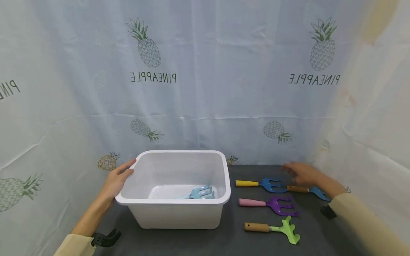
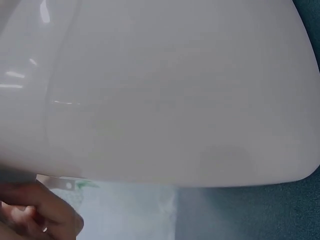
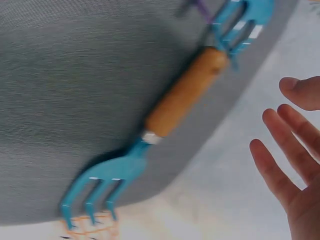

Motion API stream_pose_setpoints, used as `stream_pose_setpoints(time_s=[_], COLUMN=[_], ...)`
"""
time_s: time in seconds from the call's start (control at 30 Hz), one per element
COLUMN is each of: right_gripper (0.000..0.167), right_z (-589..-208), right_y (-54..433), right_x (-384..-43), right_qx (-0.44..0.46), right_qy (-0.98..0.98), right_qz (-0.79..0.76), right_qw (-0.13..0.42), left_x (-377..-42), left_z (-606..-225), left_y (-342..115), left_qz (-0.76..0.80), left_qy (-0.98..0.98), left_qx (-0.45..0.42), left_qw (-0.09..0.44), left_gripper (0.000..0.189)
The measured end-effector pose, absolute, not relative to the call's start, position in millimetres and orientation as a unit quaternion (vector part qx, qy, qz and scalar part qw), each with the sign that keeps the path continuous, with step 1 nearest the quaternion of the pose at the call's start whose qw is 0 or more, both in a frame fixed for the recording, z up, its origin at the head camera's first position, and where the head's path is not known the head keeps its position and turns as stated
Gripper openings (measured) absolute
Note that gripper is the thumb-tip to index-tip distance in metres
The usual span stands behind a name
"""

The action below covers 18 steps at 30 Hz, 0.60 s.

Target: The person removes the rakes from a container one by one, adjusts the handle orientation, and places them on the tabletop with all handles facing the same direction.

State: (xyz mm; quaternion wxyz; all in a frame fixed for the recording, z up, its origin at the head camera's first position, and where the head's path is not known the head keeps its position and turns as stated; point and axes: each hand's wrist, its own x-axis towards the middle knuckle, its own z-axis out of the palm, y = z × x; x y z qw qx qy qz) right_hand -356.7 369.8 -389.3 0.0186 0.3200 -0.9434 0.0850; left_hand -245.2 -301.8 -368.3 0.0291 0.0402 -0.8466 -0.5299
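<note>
A white plastic tub (image 1: 176, 216) stands on the dark table, and my left hand (image 1: 116, 181) grips its left rim. Inside the tub lies a light blue hand fork (image 1: 201, 192), its handle partly hidden by the front wall. In the left wrist view the tub's side wall (image 2: 170, 100) fills most of the picture, with curled fingers (image 2: 45, 210) at lower left. My right hand (image 1: 302, 174), fingers spread and holding nothing, hovers over a blue hand fork with a wooden handle (image 3: 182, 95). Another blue hand fork, yellow-handled (image 1: 246, 183), lies just left of it.
Nearer the front lie a purple hand fork with a pink handle (image 1: 253, 202) and a green hand rake with a wooden handle (image 1: 257, 227). A pineapple-print curtain (image 1: 205, 89) hangs behind the table and along both sides.
</note>
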Motion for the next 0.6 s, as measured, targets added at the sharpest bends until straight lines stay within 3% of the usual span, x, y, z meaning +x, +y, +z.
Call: stream_pose_setpoints(time_s=[0.33,0.6], right_gripper=[0.041,0.046], right_z=[-325.9,-275.3], right_y=[313.0,248.8], right_x=[-350.2,-344.8], right_qx=[0.335,0.383], right_qy=[-0.935,-0.911], right_qz=[0.111,0.152], right_qw=[0.035,0.031], left_x=[-246.7,-243.3], left_z=[-368.9,-367.1], left_y=[-305.0,-302.6], left_qz=[-0.547,-0.550], left_qy=[-0.837,-0.834], left_qx=[0.032,0.035], left_qw=[0.008,0.019], left_gripper=[0.059,0.058])
